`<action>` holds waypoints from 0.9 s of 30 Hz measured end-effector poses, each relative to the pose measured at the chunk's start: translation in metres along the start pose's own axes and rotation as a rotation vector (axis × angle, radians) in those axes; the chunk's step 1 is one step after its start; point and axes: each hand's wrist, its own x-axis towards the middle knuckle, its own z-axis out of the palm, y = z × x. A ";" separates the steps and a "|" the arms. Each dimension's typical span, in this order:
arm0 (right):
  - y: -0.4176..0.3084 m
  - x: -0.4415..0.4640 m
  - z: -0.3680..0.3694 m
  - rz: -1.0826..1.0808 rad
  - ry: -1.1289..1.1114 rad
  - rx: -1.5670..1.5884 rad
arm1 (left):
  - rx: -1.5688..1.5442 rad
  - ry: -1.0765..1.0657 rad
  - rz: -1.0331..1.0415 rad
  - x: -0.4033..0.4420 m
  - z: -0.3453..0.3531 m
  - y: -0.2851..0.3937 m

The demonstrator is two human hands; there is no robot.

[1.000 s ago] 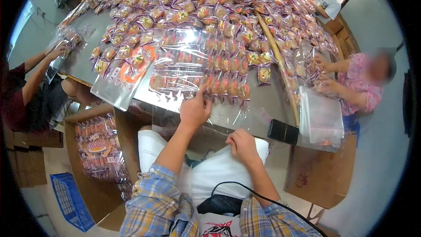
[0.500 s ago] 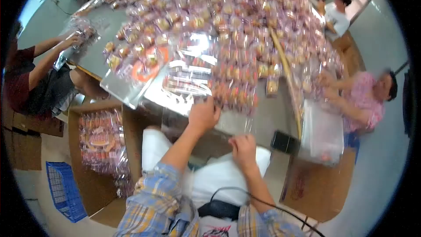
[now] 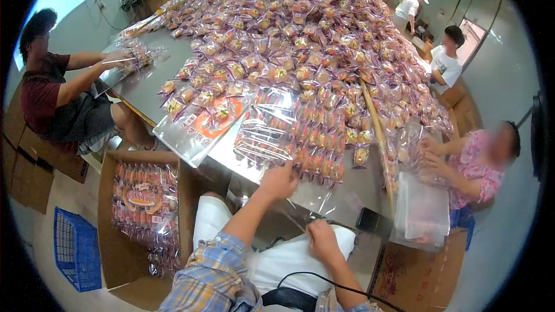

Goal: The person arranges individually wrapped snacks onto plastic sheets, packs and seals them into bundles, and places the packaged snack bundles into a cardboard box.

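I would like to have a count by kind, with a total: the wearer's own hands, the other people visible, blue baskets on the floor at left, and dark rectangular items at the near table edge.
Wearer's hands: 2 (left hand, right hand)
Other people: 4 (maroon top, pink top, white tops)
Blue basket: 1
Dark rectangular item: 1
Total: 8

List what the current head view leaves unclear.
All in the head view:
Left hand: whether it grips the clear bag; its own back hides the palm.
Right hand: palm, hidden by the hand itself.
Left carton: what lies beneath the packed bags, which cover it.
Heaped packets: fine print, too small.
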 end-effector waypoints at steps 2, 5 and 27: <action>-0.013 -0.016 -0.006 0.041 -0.080 0.096 | -0.010 -0.082 -0.005 0.001 -0.015 0.004; -0.007 -0.059 -0.009 0.057 -0.040 0.126 | -0.042 -0.139 -0.060 0.004 -0.025 0.009; 0.079 -0.482 0.055 1.160 0.301 -0.049 | 0.499 -0.196 0.496 -0.129 -0.146 -0.030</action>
